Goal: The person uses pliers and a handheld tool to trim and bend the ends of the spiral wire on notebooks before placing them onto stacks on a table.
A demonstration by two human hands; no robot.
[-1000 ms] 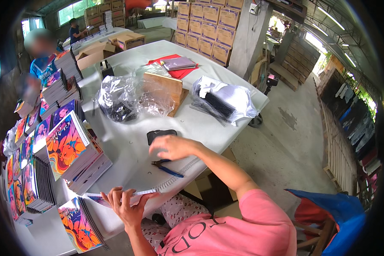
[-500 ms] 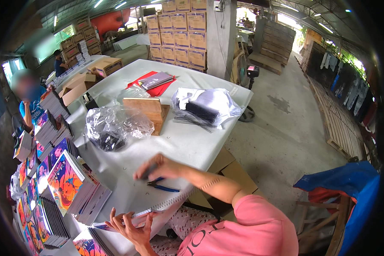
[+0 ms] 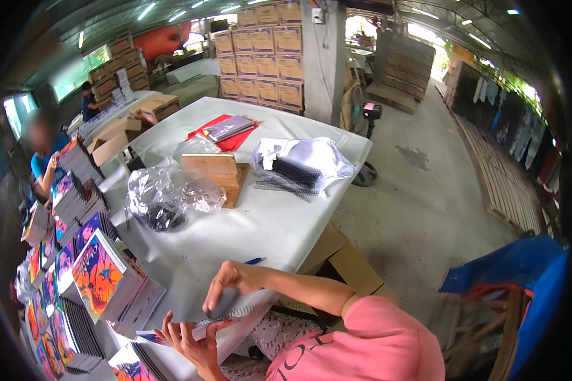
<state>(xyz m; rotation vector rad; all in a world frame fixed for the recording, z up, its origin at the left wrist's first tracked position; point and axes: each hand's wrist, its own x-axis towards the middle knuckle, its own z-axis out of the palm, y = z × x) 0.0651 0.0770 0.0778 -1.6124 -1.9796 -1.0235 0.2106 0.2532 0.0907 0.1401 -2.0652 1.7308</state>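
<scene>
Grey pad (image 3: pixel 224 306) clasped in fingers of right hand (image 3: pixel 231 279), beside spiral coil (image 3: pixel 248 310) | notebook (image 3: pixel 152 337) gripped by left hand (image 3: pixel 197 345) at surface's (image 3: pixel 273 228) near edge, likely for steadiness

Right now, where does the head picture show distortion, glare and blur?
Head view: the slatted platform bends toward the rim; head view: glints mark the clear plastic bag; head view: the dark object in the right hand looks soft, and a blur covers the nearer co-worker's head.
</scene>
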